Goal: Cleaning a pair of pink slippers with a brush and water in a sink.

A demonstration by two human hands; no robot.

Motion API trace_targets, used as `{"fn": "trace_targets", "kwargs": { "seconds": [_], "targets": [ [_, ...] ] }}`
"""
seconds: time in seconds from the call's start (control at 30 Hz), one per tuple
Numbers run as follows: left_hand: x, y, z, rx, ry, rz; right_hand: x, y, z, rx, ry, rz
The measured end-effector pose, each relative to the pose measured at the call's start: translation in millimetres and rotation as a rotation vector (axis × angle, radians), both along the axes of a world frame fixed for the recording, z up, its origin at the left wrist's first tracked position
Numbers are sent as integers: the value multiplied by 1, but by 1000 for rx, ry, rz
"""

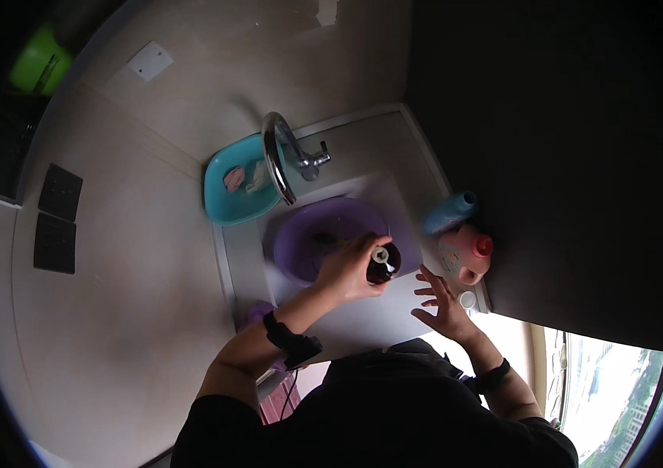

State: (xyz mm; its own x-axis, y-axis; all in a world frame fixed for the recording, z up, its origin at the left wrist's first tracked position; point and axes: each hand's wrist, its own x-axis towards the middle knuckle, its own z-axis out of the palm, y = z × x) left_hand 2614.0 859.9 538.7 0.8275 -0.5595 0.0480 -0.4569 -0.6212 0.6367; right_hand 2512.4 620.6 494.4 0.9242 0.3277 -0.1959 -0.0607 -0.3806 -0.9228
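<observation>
My left hand (350,270) is closed around a dark bottle (387,270) with a pale, uncapped-looking neck, held over the near right rim of a purple basin (293,245). The basin sits in the sink, with water and a dark item inside it. To the right, my right hand (439,304) has its fingers spread and holds nothing. Close beside that hand, a white cap (467,300) lies on the counter. A pink jug (465,253) with a red cap stands just beyond it, next to a blue bottle (451,212).
A chrome faucet (275,158) arches over the sink's far side. Left of it, a turquoise basin (237,207) holds pink and whitish cloths. A wall bounds the left and far sides, and a dark panel (518,193) rises at right. Something purple (256,315) is by the counter's left edge.
</observation>
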Motion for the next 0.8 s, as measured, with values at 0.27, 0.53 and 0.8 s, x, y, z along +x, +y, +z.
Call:
{"fn": "trace_targets", "kwargs": {
  "seconds": [0.27,0.53,0.8],
  "targets": [
    [-83,0,-103,119,28,-184,-1,25,-20,-82,195,147],
    [-84,36,-89,-2,-152,-81,-21,31,-37,-146,175,213],
    [-52,127,-71,-301,-211,392,-22,22,-74,-407,-206,211]
  ]
}}
